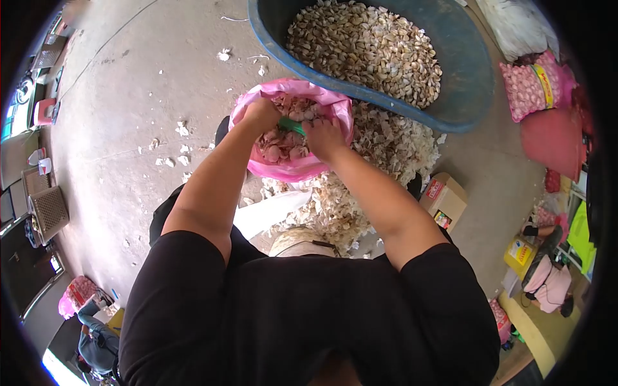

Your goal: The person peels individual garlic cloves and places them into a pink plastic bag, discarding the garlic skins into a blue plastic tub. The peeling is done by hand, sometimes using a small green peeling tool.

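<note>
A pink plastic bag (335,106) full of garlic bulbs (283,151) sits open on the floor in front of me. My left hand (261,116) reaches into the bag at its left rim, fingers curled among the bulbs. My right hand (324,137) is in the bag's middle, closed on a green-handled tool (291,126) that points toward my left hand. What my left fingers grip is hidden. Beyond the bag stands a large blue tub (470,83) heaped with peeled garlic cloves (367,48).
A heap of white garlic skins (386,154) spreads under and right of the bag. A small cardboard box (444,199) lies to the right, pink mesh sacks (531,87) at far right. Scraps dot the concrete floor (141,96) on the left.
</note>
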Demonstrator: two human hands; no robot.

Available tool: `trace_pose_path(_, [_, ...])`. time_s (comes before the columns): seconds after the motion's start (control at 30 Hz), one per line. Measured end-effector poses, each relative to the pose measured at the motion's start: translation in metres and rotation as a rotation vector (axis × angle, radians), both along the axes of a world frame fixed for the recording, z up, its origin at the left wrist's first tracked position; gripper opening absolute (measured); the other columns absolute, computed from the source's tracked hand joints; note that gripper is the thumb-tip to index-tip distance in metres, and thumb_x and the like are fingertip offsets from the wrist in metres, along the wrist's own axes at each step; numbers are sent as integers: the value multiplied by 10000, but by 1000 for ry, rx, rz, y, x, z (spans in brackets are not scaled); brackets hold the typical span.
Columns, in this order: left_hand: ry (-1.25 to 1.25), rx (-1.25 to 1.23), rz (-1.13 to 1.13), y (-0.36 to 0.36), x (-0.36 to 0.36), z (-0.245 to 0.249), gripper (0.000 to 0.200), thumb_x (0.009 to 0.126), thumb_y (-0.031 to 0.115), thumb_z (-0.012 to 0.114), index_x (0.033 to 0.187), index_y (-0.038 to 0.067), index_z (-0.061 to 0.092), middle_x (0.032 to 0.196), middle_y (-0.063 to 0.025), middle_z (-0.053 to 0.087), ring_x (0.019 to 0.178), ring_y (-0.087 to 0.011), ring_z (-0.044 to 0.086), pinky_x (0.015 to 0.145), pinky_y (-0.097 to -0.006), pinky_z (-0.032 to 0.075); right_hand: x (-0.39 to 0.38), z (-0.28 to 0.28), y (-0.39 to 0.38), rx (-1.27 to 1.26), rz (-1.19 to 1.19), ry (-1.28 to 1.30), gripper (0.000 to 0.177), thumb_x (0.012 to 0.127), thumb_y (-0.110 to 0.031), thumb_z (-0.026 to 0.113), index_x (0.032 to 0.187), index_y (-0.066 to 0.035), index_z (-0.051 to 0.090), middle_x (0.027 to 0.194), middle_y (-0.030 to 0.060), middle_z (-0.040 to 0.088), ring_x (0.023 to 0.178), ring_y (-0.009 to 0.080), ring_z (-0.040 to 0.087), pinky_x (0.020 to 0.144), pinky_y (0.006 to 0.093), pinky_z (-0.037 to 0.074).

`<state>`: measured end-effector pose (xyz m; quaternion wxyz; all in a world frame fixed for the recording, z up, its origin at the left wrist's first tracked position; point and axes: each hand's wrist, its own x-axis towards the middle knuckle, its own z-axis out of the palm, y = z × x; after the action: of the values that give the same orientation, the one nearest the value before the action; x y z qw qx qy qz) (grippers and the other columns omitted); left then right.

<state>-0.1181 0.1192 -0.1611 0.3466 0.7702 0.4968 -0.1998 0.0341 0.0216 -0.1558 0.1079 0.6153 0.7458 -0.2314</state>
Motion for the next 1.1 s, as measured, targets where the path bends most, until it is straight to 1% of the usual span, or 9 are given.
trace_pose_path(0.07, [-114, 109, 337, 3, -1, -23, 251, 702, 249, 560, 760, 18, 640, 810, -146, 624, 731, -275, 609, 659, -344, 488, 3, 8, 5, 112, 167, -69, 241, 798, -122, 397, 991, -71, 533, 1005, 145, 523, 957, 289, 493, 831, 440, 352])
trace_pose_path(0.2, [-310, 157, 338, -15, 26, -29, 353, 681, 280, 628, 950, 54, 603, 912, -165, 603, 868, -266, 576, 806, -358, 434, 19, 69, 2, 34, 82, -224, 222, 821, -113, 379, 920, -49, 568, 895, 116, 576, 814, 282, 547, 748, 406, 417])
trace_pose_path(0.4, [-71, 317, 283, -33, 49, -46, 488, 688, 340, 635, 1037, 18, 526, 1041, -168, 549, 1030, -306, 492, 844, -343, 417, 92, 101, -19, -396, -544, 561, 182, 859, -173, 425, 931, -29, 509, 731, 87, 584, 647, 200, 573, 593, 346, 472])
trace_pose_path(0.5, [-131, -124, 507, -12, 32, -9, 424, 733, 351, 594, 1021, 48, 524, 996, -124, 565, 962, -279, 521, 768, -363, 444, 100, 106, -46, -579, -1099, 1230, 152, 869, -174, 425, 935, -47, 475, 722, 65, 570, 622, 148, 562, 537, 270, 471])
trace_pose_path(0.6, [-697, -540, 1215, -15, 12, -2, 323, 777, 345, 532, 972, 88, 548, 881, -66, 590, 793, -216, 551, 642, -343, 448, 88, 123, -60, -571, -1163, 1303, 155, 862, -180, 441, 933, -45, 467, 715, 71, 566, 604, 153, 556, 525, 280, 473])
trace_pose_path(0.77, [-989, -892, 1145, -26, -8, 50, 316, 845, 310, 343, 962, 101, 549, 899, -37, 597, 716, -165, 537, 577, -304, 431, 49, 142, -70, -404, -986, 1221, 137, 832, -82, 474, 937, 3, 453, 661, 76, 541, 557, 143, 555, 467, 265, 446])
trace_pose_path(0.87, [-1255, -933, 1115, -49, -6, 105, 297, 856, 282, 359, 960, 72, 542, 900, -60, 601, 681, -152, 527, 597, -309, 444, 27, 146, -79, -163, -886, 1136, 143, 823, -79, 486, 933, 10, 461, 641, 67, 540, 520, 140, 544, 471, 260, 443])
trace_pose_path(1.07, [-1287, -803, 831, -71, -20, 153, 382, 870, 380, 389, 1003, 44, 515, 891, -74, 577, 737, -159, 548, 664, -293, 454, 9, 194, -110, 190, -619, 872, 161, 830, -83, 494, 982, -35, 472, 682, 51, 546, 534, 98, 525, 493, 234, 420])
trace_pose_path(1.1, [-1377, -979, 759, -71, -22, 154, 397, 870, 397, 382, 993, 43, 516, 880, -74, 572, 749, -165, 548, 672, -299, 454, 7, 202, -114, 271, -566, 823, 181, 826, -81, 499, 1000, -35, 480, 696, 62, 557, 551, 105, 534, 509, 243, 425])
